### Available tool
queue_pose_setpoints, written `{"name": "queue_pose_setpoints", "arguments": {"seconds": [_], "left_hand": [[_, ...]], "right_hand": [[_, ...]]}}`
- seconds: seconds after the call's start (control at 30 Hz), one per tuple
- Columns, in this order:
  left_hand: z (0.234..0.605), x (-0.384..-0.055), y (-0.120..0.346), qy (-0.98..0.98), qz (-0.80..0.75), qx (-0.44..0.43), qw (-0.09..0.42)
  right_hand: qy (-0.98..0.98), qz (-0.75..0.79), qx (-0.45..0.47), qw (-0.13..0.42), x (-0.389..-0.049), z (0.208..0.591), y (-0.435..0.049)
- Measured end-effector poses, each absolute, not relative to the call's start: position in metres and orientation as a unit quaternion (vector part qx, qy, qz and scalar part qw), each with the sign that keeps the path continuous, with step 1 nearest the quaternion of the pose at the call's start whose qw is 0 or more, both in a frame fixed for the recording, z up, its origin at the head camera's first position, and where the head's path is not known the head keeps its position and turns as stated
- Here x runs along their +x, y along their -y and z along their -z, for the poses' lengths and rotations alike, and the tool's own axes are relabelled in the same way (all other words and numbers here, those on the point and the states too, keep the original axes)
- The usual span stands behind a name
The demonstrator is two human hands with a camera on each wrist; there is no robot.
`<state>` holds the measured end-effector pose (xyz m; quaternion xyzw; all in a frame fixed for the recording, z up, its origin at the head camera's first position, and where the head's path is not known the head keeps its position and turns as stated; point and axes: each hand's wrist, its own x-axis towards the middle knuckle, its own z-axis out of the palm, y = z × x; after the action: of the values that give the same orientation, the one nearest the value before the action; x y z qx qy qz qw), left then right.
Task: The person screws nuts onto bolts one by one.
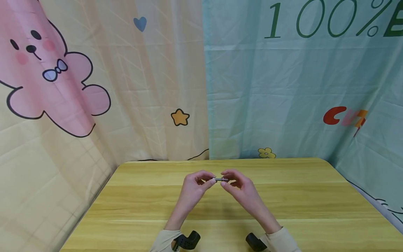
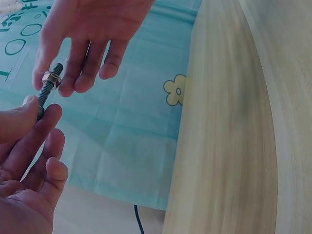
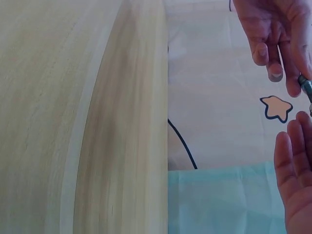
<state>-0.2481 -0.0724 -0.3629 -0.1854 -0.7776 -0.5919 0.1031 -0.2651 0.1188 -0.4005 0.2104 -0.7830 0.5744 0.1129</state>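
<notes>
A metal bolt [image 2: 46, 91] with a hex nut [image 2: 51, 78] on its thread is held above the table between both hands. My left hand [image 1: 196, 185] pinches the bolt at its head end between thumb and fingers. At the threaded end, the thumb and a finger of my right hand [image 1: 240, 189] lie on either side of the nut, its other fingers extended. In the right wrist view only a part of the bolt [image 3: 305, 86] shows at the right edge, and the nut cannot be made out.
Below the hands lies a wooden table [image 1: 141, 203]. Printed curtains [image 1: 277, 98] hang behind and beside it. Black devices [image 1: 189, 240] sit at both wrists, by the light sleeves. A dark cord-like line [image 2: 139, 219] shows beyond the table edge.
</notes>
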Motion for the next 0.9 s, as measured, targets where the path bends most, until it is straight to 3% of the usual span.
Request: {"name": "queue_pose_setpoints", "arguments": {"seconds": [0.23,0.5,0.9], "left_hand": [[0.359,-0.248,0.074,0.779,0.589,-0.190,0.106],[0.358,-0.246,0.074,0.778,0.590,-0.192,0.102],[0.361,-0.245,0.071,0.775,0.592,-0.195,0.099]], "right_hand": [[0.780,-0.564,0.241,0.125,-0.258,0.388,-0.117],[0.779,-0.579,0.222,0.093,-0.241,0.367,-0.113],[0.791,-0.580,0.179,0.084,-0.260,0.395,-0.116]]}}
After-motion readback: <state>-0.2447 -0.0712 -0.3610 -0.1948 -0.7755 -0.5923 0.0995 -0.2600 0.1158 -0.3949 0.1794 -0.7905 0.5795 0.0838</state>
